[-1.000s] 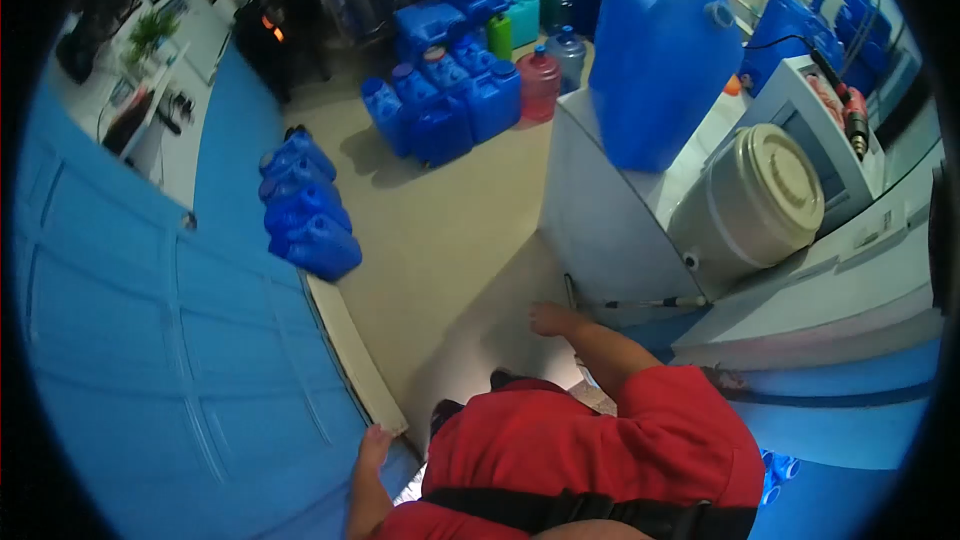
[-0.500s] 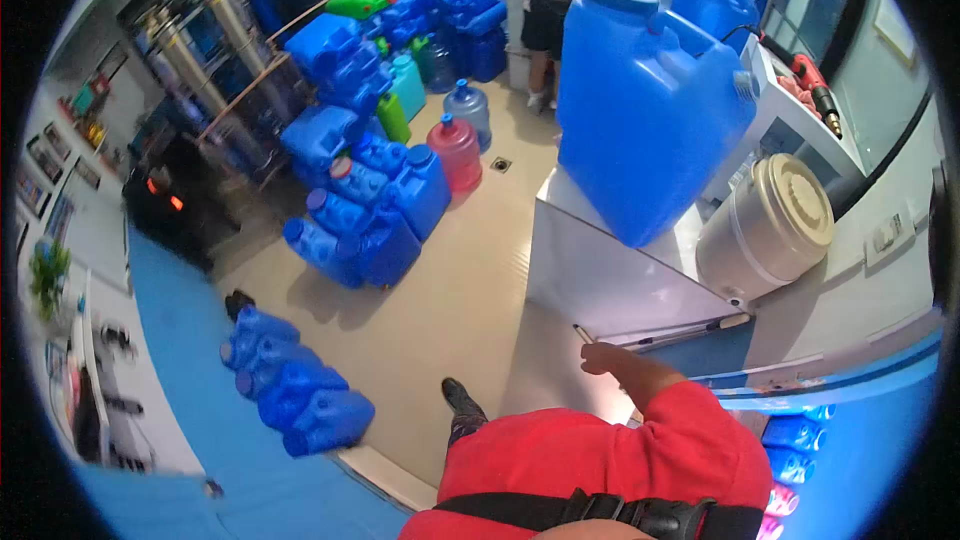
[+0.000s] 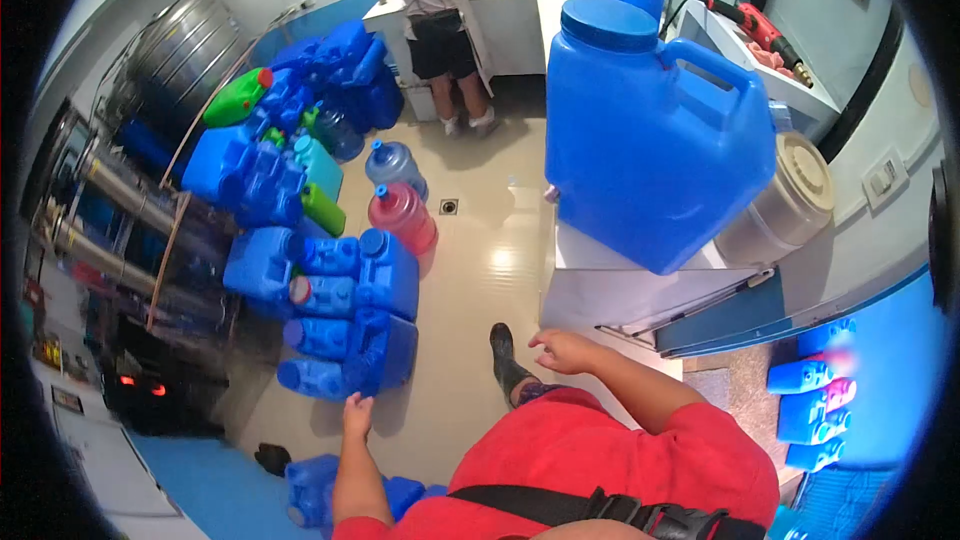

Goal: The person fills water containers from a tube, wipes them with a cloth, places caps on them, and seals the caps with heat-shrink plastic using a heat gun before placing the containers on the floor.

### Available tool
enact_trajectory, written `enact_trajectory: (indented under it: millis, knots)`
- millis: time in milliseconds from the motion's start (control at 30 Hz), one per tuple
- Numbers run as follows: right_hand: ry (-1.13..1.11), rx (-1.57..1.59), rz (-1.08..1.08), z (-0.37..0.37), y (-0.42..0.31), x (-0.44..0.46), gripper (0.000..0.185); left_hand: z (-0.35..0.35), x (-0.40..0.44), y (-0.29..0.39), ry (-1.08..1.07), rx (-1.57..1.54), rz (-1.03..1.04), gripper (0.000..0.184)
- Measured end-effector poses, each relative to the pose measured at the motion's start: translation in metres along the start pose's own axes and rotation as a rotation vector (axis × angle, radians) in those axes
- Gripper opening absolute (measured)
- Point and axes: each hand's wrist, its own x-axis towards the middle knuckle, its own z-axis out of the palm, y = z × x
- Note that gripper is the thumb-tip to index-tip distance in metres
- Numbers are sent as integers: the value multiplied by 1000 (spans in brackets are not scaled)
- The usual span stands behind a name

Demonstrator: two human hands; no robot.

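Note:
My left hand (image 3: 358,414) is raised at the lower middle with fingers apart and nothing in it, just below a group of blue jugs (image 3: 385,350) on the floor. To the right, my right hand (image 3: 562,351) hangs in the air above my dark boot (image 3: 508,360), its fingers apart and holding nothing. Beyond it, a large blue container (image 3: 650,150) with a lid and handle stands on the white counter (image 3: 590,252). Neither hand touches a container.
A person (image 3: 438,20) stands at the far counter, back turned. A red jug (image 3: 400,218) and a clear bottle (image 3: 393,168) stand by the floor drain (image 3: 449,207). More blue jugs lie at lower left (image 3: 312,488); others stand outside the doorway (image 3: 805,415). A beige drum (image 3: 785,202) sits at right.
The view has swung and moved forward into the room. The far person now shows more fully. My left hand, out of view half a second ago, is visible again; my right hand remains empty.

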Motion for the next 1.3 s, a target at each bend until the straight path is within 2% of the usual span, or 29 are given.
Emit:
enact_trajectory:
  millis: [67, 133, 200, 267, 300, 333, 400, 500, 567, 633, 667, 767, 867, 933, 1000, 1100, 1133, 1167, 1200, 1267, 1300]
  knots:
    - [63, 83, -18, -11, -9, 38, 38, 16, 39, 87, -185, -7, -51, 59]
    - [111, 170, -29, -22, -14, 82, 36, 47, 93, 121, -281, 218, 231, 61]
    - [176, 223, -73, -34, -10, 130, 35, 61, 117, 175, -585, 177, 174, 63]
    - [224, 290, -97, -56, -17, 170, 34, 65, 146, 216, -792, 189, 223, 64]
    - [247, 311, -99, -66, -21, 190, 34, 66, 166, 229, -854, 169, 183, 63]
    - [260, 325, -88, -76, -24, 207, 34, 61, 185, 239, -867, 188, 185, 63]
    - [346, 292, -89, -107, -39, 235, 34, 50, 224, 260, -738, 236, 219, 63]
    - [493, 344, -101, -141, -48, 277, 33, 33, 298, 248, -633, 389, 211, 67]
    - [570, 370, -66, -164, -52, 301, 33, 26, 361, 211, -688, 535, 177, 68]
    - [653, 398, -32, -188, -54, 323, 34, 7, 375, 244, -856, 713, -92, 65]
    - [725, 405, -14, -200, -53, 334, 35, 9, 401, 261, -868, 740, -75, 65]
    - [973, 458, 30, -242, -41, 369, 36, 36, 487, 282, -909, 847, 220, 61]
    - [1216, 395, 174, -304, -29, 390, 36, 50, 566, 316, -942, 933, 533, 59]
    - [1383, 400, 190, -357, -17, 396, 35, 77, 601, 377, -815, 626, 286, 54]
    - [1565, 293, 212, -409, 4, 396, 33, 98, 644, 435, -900, 479, 412, 61]
    - [1885, -6, 257, -488, 37, 382, 31, 116, 662, 517, -837, 388, 439, 58]
    - [1932, 4, 275, -512, 69, 377, 32, 123, 669, 541, -803, 362, 468, 58]
    - [1987, 163, 294, -536, 73, 371, 34, 127, 657, 568, -742, 350, 455, 50]
    - [2000, 156, 287, -558, 88, 367, 34, 137, 666, 579, -742, 346, 470, 50]
    - [2113, 245, 375, -596, 135, 353, 43, 164, 699, 571, -755, 393, 630, 53]
    - [2118, 241, 367, -615, 170, 347, 43, 165, 685, 586, -803, 422, 544, 55]
